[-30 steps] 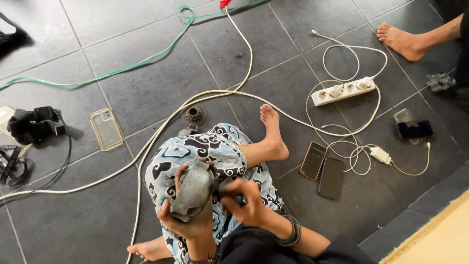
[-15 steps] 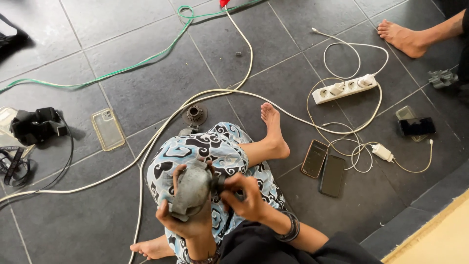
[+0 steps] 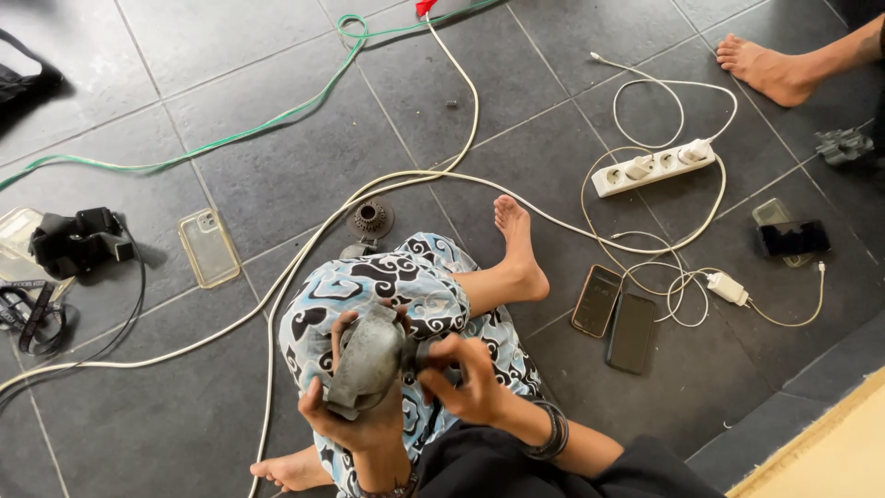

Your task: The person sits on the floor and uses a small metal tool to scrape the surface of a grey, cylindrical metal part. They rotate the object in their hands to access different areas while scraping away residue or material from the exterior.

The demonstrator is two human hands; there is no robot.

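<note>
Head view: both hands still hold grey part.

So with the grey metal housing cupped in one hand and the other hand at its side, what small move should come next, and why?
Probably a slight firming of the left hand under the grey housing. The right hand pinches a small dark part at its side, and the housing sits over the lap with no other support.
</note>
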